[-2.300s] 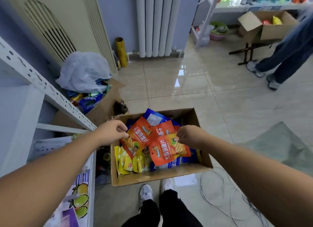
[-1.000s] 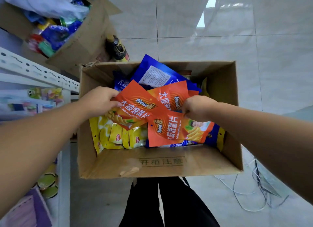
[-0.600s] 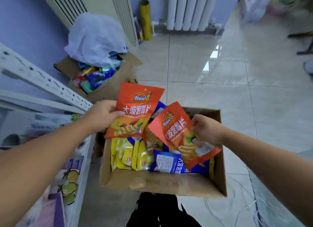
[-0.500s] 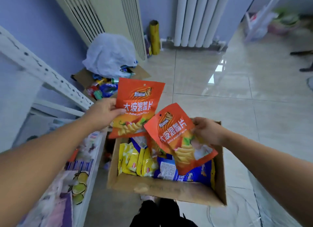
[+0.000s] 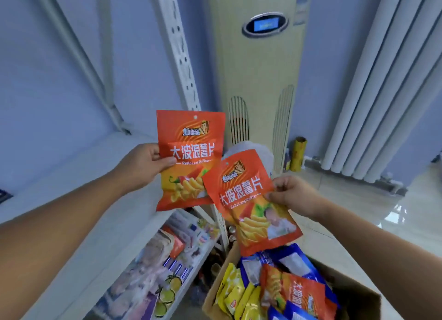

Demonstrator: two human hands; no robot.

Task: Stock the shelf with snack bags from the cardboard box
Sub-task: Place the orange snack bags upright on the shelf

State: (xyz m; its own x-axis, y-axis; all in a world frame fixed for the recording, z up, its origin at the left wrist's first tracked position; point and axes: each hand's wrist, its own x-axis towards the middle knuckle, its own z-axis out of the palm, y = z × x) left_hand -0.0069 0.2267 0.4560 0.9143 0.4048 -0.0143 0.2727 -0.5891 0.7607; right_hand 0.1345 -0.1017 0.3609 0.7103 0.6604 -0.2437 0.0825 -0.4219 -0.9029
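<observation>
My left hand [image 5: 141, 168] pinches an orange snack bag [image 5: 189, 159] by its left edge and holds it upright beside the white shelf board [image 5: 79, 176]. My right hand [image 5: 293, 195] pinches a second orange snack bag [image 5: 248, 202] by its right edge, tilted, lower and to the right, overlapping the first. Below them at the bottom right sits the open cardboard box [image 5: 215, 300] with yellow, blue and orange bags inside.
A perforated white shelf upright [image 5: 178, 52] rises just behind the bags. The lower shelf level [image 5: 165, 267] holds mixed packets. A tall beige air conditioner [image 5: 258, 68] stands behind, a yellow roll [image 5: 297, 153] and a white radiator [image 5: 382, 92] to the right. Glossy tiled floor on the right.
Both hands have lifted the two orange bags up out of the box to the height of the shelf board. The view has tilted upward and left toward the shelf.
</observation>
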